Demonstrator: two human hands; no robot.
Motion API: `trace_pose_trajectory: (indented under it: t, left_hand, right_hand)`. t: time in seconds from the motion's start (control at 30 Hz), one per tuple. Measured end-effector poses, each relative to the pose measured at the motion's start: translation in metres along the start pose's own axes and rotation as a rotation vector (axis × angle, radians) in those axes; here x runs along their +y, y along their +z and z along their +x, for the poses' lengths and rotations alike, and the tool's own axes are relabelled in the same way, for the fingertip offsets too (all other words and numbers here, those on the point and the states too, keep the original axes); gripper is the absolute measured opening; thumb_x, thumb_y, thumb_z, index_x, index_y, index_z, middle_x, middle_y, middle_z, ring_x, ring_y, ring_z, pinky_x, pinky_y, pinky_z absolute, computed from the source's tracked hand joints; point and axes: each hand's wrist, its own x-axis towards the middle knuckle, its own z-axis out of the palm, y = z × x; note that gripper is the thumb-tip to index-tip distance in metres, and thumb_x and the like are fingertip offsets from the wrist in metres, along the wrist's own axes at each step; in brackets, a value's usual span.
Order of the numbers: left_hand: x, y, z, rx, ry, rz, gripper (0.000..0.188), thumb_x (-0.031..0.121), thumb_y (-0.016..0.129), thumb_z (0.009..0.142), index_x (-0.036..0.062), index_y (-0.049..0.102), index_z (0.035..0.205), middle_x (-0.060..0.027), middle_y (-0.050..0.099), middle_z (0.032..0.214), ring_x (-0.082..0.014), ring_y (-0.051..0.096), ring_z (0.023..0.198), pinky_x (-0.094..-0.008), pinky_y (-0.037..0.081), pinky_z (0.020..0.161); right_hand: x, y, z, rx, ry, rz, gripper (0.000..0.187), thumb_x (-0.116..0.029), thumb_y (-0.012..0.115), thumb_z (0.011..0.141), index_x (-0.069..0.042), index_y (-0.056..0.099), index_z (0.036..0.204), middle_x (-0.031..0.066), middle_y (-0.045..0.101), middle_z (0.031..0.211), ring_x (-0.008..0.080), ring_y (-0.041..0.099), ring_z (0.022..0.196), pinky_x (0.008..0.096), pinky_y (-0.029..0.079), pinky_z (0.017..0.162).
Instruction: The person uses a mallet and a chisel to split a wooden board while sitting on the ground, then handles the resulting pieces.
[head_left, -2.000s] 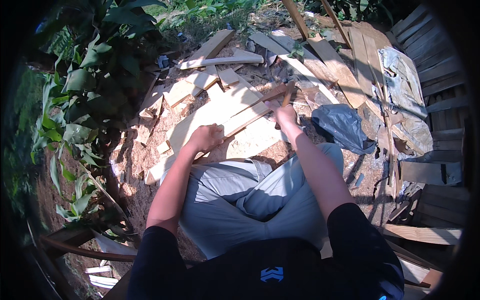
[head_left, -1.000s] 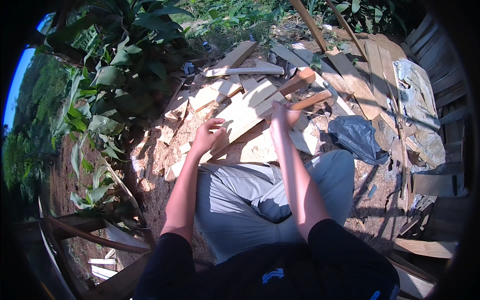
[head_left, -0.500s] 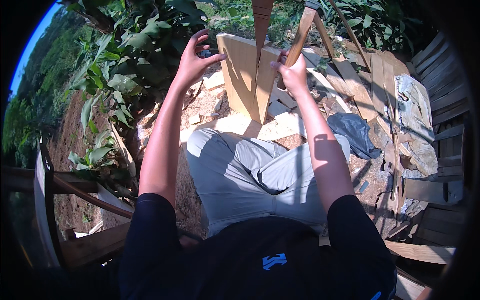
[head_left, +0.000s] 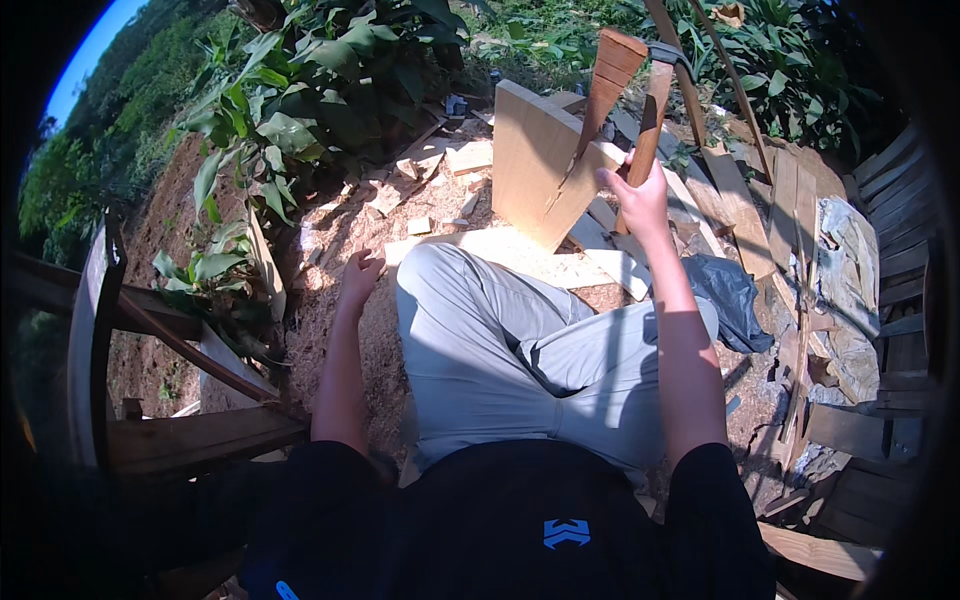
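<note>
My right hand (head_left: 637, 195) grips the wooden handle of a short tool (head_left: 652, 115) with a dark head at its top; the head's kind is not clear. Its thumb and fingers are by the right edge of a thick pale wood block (head_left: 540, 150) standing tilted in front of my legs. A reddish-brown wedge (head_left: 608, 80) sticks up out of a crack that runs down the block. My left hand (head_left: 360, 280) is beside my left knee, apart from the block, its fingers loosely bent with nothing seen in them.
Wood chips and sawdust (head_left: 345, 235) cover the ground. Planks (head_left: 735, 205), a dark plastic bag (head_left: 728, 300) and a crumpled pale sheet (head_left: 845, 270) lie to the right. Leafy plants (head_left: 300, 130) grow at the left, and a rough wooden rail (head_left: 205, 437) runs at the lower left.
My left hand has dropped from beside the block's upper left to near my left knee. The block now leans farther right, and my right hand still grips the tool. The view has shifted.
</note>
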Motion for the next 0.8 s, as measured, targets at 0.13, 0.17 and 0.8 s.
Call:
trace_pose_trajectory:
  t: [0.13, 0.17, 0.8]
  left_hand:
    - [-0.048, 0.000, -0.027, -0.036, -0.100, 0.070, 0.069, 0.029, 0.077, 0.088, -0.0054, 0.049, 0.140, -0.0161, 0.069, 0.116, -0.0208, 0.065, 0.100, -0.0354, 0.052, 0.086]
    - [-0.054, 0.003, -0.027, -0.036, -0.121, 0.033, 0.069, 0.030, 0.077, 0.088, -0.0059, 0.049, 0.140, -0.0161, 0.069, 0.116, -0.0211, 0.065, 0.100, -0.0353, 0.052, 0.086]
    - [-0.035, 0.038, 0.093, 0.138, -0.105, 0.290, 0.060, 0.048, 0.088, 0.074, -0.0036, 0.067, 0.096, -0.0107, 0.070, 0.083, -0.0188, 0.066, 0.073, -0.0339, 0.053, 0.068]
  right_hand:
    - [0.007, -0.005, -0.013, 0.080, -0.058, 0.062, 0.048, -0.016, 0.088, 0.081, -0.003, 0.052, 0.109, 0.0026, 0.055, 0.101, 0.0119, 0.055, 0.090, 0.0274, 0.048, 0.081]
    - [0.003, -0.002, -0.017, 0.098, -0.011, 0.094, 0.048, -0.015, 0.088, 0.081, -0.003, 0.052, 0.110, 0.0024, 0.055, 0.101, 0.0116, 0.055, 0.090, 0.0272, 0.047, 0.081]
    - [0.006, -0.092, -0.052, 0.541, 0.004, 0.355, 0.043, 0.013, 0.072, 0.086, -0.010, 0.042, 0.107, 0.0030, 0.049, 0.103, 0.0136, 0.058, 0.094, 0.0272, 0.053, 0.085]
